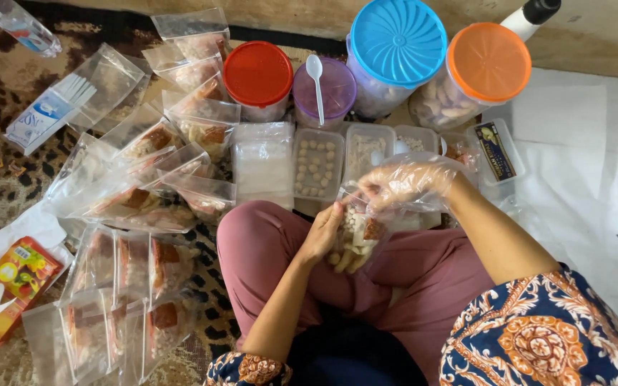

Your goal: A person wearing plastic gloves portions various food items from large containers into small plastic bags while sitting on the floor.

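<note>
I sit cross-legged on a patterned carpet. My left hand grips the side of a small clear bag partly filled with pale round snacks, pale sticks and a reddish-brown piece. It rests over my lap. My right hand, inside a loose clear plastic glove, hovers at the bag's open top with fingers pinched together; whether it holds a snack I cannot tell. Right in front are open clear trays: one with round balls and one with white pieces.
Lidded jars stand behind the trays: red, purple with a white spoon on it, blue, orange. Several filled clear bags lie at left and front left. A stack of empty bags and an orange carton.
</note>
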